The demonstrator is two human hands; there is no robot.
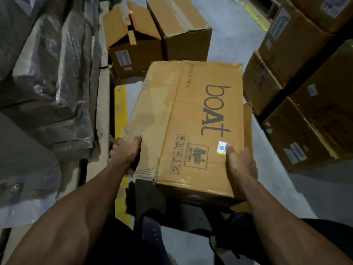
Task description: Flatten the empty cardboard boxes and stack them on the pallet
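I've got the big brown cardboard box w/ black "boat" lettering [193,119] held out in front of me at about waist height, above the grey concrete floor [236,35] of the aisle, not resting on anything I can see. My left hand [125,150] grips the torn flap edge on the box's left side, thumb on top and fingers curled under the ragged rim; my right hand [239,165] clamps the near right corner, thumb pressed down beside the small white sticker [221,147], remaining fingers wrapped round the side and out of sight. I reckon the wide two-handed hold is there to keep the box level and to set up pushing the walls inward, since it's bulky and prob light if empty. The box hasn't been flattened: top panel and near wall keep their shape, though the left panel is creased, ripped along the edge and sagging, so it should fold w/o much fight. A loose flap sticks out at the right side. Ahead on the floor stand an open brown carton w/ raised flaps [131,46] and a closed brown carton [183,29] just beside it, both unflattened too. Plastic-wrapped goods [47,73] are piled to my left, stacked brown cartons [298,73] to my right. Can't pick out the pallet for sure.
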